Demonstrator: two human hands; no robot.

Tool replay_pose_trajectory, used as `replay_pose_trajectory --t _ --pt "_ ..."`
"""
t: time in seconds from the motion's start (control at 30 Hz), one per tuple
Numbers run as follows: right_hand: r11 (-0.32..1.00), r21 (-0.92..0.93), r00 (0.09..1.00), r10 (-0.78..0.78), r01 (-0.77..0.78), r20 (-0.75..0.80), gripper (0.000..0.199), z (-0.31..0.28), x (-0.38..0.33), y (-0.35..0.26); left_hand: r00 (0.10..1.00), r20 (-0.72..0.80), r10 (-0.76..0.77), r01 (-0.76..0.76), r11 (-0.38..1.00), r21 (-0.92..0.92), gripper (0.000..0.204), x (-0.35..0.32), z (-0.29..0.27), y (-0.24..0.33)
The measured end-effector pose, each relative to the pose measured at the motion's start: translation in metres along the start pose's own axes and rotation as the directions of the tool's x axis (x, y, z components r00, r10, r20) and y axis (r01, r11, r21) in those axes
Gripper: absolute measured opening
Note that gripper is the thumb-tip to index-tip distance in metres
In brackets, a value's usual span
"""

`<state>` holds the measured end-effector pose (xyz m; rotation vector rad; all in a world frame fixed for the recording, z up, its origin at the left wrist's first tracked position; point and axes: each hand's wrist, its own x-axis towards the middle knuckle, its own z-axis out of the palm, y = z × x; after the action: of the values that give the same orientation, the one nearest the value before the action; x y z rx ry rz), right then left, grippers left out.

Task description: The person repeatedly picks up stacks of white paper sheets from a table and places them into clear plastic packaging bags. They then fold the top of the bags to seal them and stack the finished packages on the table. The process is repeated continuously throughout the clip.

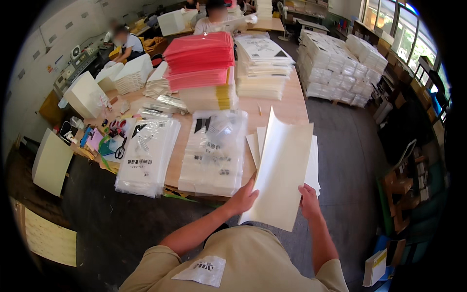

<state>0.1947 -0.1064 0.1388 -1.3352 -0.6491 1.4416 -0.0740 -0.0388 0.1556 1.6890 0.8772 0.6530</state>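
Observation:
Between my hands is a large cream sheet of paper (pixel 282 170), or a thin stack of them; I cannot tell which. It bows lengthwise and its near end tilts toward me past the table edge. My left hand (pixel 244 198) grips its left side, thumb on top. On the right edge, my right hand (pixel 310 202) pinches it with the thumb up. More white sheets (pixel 314 165) lie fanned out beneath it on the wooden table (pixel 294 100). Left of it lie a clear-bagged pile of paper packs (pixel 213 155) and another bagged pile (pixel 148 158).
Tall stacks of pink packs (pixel 199 53) and white packs (pixel 262 68) stand farther back. Black scissors (pixel 120 148) and tape rolls lie at the left. A pencil (pixel 260 110) rests mid-table. Wrapped bundles (pixel 335 68) sit on a pallet at right. A co-worker (pixel 214 22) is opposite.

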Motion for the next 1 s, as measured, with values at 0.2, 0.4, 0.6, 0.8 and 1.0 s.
replay_pose_trajectory --t 0.2,0.4,0.6,0.8,1.0 --pt "0.862 -0.065 0.863 -0.505 0.502 -0.032 0.055 0.09 -0.017 -0.013 0.918 -0.133 0.373 -0.28 0.849 0.448 0.106 -0.003 0.024 0.024" --pt "0.888 0.003 0.888 -0.46 0.46 -0.017 0.054 0.119 -0.037 -0.033 0.879 -0.071 0.472 -0.251 0.584 0.772 0.1 -0.032 0.04 0.037" --pt "0.899 -0.053 0.9 -0.435 0.435 0.005 0.038 0.09 -0.036 -0.018 0.853 -0.223 0.473 -0.387 0.857 0.34 0.105 -0.032 0.017 0.035" --pt "0.85 -0.339 0.911 -0.338 0.403 0.237 0.045 0.066 -0.051 0.008 0.954 -0.214 0.21 -0.283 0.865 -0.414 0.085 -0.003 -0.007 0.033" --pt "0.847 -0.284 0.875 -0.352 0.449 0.333 0.052 0.055 -0.059 0.028 0.942 -0.293 0.161 -0.287 0.839 -0.463 0.084 -0.015 0.007 0.026"
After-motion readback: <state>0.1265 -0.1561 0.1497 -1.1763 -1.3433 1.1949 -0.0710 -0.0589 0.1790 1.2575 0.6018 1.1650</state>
